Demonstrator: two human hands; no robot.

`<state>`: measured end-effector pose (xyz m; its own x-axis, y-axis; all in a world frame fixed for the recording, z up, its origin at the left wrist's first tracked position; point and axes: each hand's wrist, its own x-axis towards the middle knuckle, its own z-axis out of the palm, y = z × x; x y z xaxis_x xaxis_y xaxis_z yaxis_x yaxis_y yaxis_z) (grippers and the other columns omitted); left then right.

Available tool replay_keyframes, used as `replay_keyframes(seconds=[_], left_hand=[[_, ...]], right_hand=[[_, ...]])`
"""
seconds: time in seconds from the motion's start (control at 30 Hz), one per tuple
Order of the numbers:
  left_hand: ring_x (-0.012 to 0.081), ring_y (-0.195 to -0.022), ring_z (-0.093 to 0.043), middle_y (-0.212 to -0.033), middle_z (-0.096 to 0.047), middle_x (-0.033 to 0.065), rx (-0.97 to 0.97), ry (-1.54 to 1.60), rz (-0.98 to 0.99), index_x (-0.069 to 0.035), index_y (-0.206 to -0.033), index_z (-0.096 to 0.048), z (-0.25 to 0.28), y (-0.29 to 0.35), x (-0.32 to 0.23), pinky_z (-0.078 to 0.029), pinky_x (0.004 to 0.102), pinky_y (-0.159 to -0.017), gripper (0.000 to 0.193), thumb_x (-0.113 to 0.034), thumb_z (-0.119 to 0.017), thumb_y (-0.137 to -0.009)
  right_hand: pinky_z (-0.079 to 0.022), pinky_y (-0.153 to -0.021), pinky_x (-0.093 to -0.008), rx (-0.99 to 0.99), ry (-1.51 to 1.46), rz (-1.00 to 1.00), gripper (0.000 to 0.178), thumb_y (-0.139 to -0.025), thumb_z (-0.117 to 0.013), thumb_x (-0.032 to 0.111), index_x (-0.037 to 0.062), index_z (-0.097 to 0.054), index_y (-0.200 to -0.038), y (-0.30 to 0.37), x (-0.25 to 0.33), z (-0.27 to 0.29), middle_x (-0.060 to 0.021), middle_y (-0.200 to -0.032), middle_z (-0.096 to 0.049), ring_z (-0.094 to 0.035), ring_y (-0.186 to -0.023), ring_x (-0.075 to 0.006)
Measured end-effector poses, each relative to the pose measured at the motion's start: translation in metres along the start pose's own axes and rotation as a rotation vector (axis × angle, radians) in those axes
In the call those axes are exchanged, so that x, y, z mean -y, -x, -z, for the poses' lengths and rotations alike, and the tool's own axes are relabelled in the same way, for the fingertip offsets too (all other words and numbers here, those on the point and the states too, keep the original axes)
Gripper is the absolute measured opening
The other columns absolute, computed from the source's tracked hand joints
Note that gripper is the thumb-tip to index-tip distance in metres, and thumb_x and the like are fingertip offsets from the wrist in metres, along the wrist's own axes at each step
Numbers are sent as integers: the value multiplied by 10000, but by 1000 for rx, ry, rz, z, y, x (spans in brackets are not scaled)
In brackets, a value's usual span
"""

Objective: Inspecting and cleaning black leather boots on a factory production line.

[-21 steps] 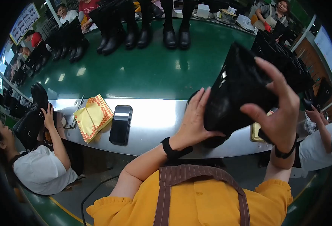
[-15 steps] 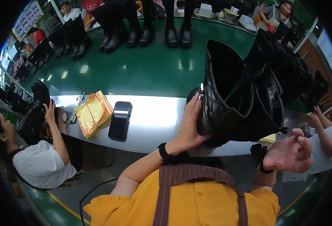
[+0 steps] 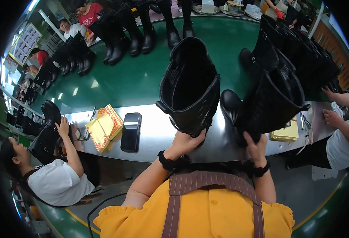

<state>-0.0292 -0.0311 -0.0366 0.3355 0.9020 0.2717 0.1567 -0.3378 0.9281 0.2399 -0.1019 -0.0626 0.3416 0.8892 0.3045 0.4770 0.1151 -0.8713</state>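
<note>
The left boot [image 3: 194, 107], tall and black, is held by the left hand [image 3: 187, 143], whose grip is closed around the lower back of the shaft; the thumb is seen on the right side, while most of the fingers are hidden. The right boot [image 3: 261, 105], also tall and black, is held by the right hand [image 3: 256, 148], its grip closed low at the back of the boot, with the thumb raised. Both open tops are turned up toward the camera, and the right shaft is leaned to the right. The boots are positioned over the near side of a green worktop [image 3: 117, 89], which is edged by a shiny metal strip [image 3: 152, 131]; whether either sole is rested on it cannot be told. Left of the boots, a black phone [image 3: 131, 133] is laid beside a patterned yellow paper stack [image 3: 104, 127]. Another yellow stack [image 3: 286, 131] is placed to the right. More black boots are lined along the far side [image 3: 147, 37] and crowded at the right [image 3: 301, 55]. At the far left, a dark boot [image 3: 45, 141] is handled by a co-worker [image 3: 57, 180] in white.
</note>
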Motion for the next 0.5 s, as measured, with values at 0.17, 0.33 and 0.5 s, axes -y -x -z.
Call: replay_keyframes(seconds=[0.17,0.33,0.5], left_hand=[[250,-1084,-595,-1184,-637,132,34,56,73,-1,-1240,-583,6,1,2,-454,327,-957,453,-169,-694,-835],[243,-1263,-447,-1392,-452,123,-29,308,108,-28,-1425,-356,24,5,-14,-329,370,-1081,734,-265,-690,-816],[137,-845,-478,-821,-500,35,-583,332,-340,11,-1353,-389,66,-31,-80,-354,302,-831,598,-464,-369,-988]], right_hand=[[-471,-850,-346,-21,-56,-76,319,-776,-771,98,-38,-647,-1036,-5,-17,30,-127,-1000,-670,-626,-902,-260],[-426,-900,-358,-53,124,72,520,-747,-795,178,-18,-556,-1165,9,-20,41,-119,-1054,-594,-561,-964,-259],[-335,-918,-343,-451,163,469,454,-841,-700,273,74,-393,-1111,32,-26,41,-70,-1027,-374,-390,-948,-203]])
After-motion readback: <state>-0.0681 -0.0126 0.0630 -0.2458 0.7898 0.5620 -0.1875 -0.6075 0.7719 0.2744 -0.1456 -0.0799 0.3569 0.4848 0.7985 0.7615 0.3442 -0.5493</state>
